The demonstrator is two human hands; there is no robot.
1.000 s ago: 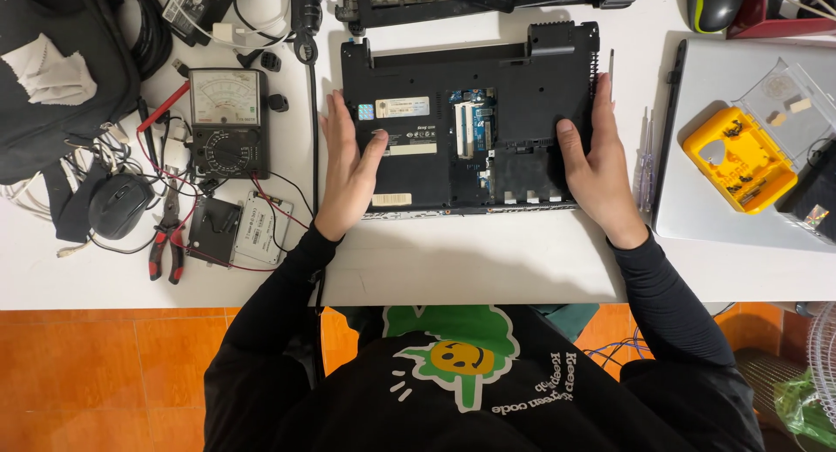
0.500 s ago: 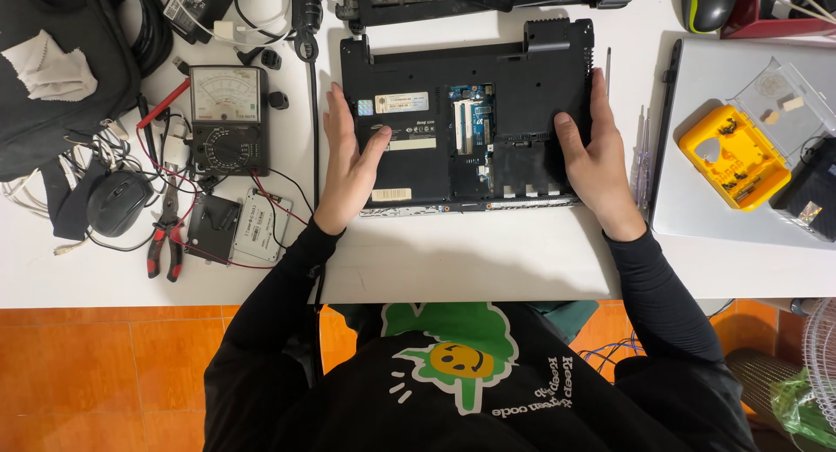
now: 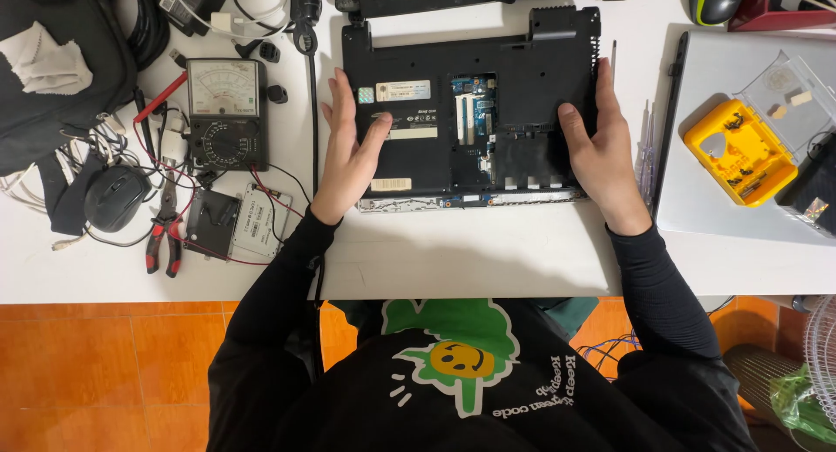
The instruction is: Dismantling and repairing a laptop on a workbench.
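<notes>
White rectangular labels (image 3: 404,90) on the black laptop base (image 3: 540,60); pale multimeter dial face (image 3: 225,86).

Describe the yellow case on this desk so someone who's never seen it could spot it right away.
Start at the upturned black laptop between the two hands, then look beyond the right hand to the closed silver laptop. The yellow case lies on it, clear lid open, the only bright yellow thing on the desk.

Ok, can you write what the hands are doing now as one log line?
left hand: flat on laptop base left side | right hand: gripping right edge | multimeter: left, untouched
</notes>
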